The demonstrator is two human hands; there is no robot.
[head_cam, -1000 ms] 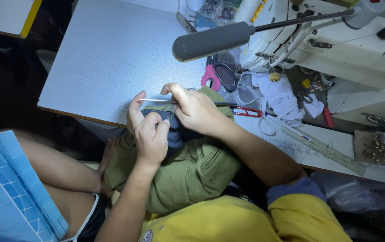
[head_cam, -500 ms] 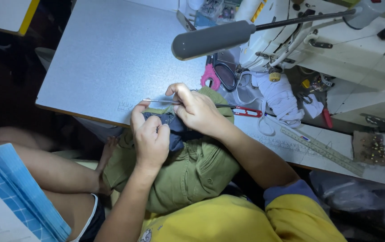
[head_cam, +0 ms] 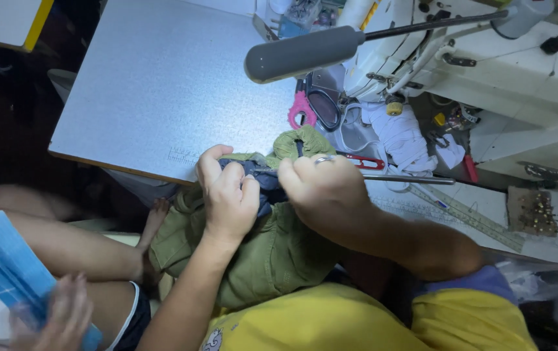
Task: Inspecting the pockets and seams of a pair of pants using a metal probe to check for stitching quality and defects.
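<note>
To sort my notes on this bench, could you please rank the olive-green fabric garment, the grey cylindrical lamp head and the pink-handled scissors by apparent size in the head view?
1. Olive-green fabric garment, nearest the camera.
2. Grey cylindrical lamp head.
3. Pink-handled scissors, partly hidden by the lamp, so unsure.

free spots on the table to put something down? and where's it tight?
Free: the wide bare stretch of the grey table, left of the lamp head and above both hands. Tight: the right side, where pink-handled scissors, white cloth strips, a ruler and the sewing machine crowd together. Left hand and right hand grip the olive garment at the near edge.
</note>
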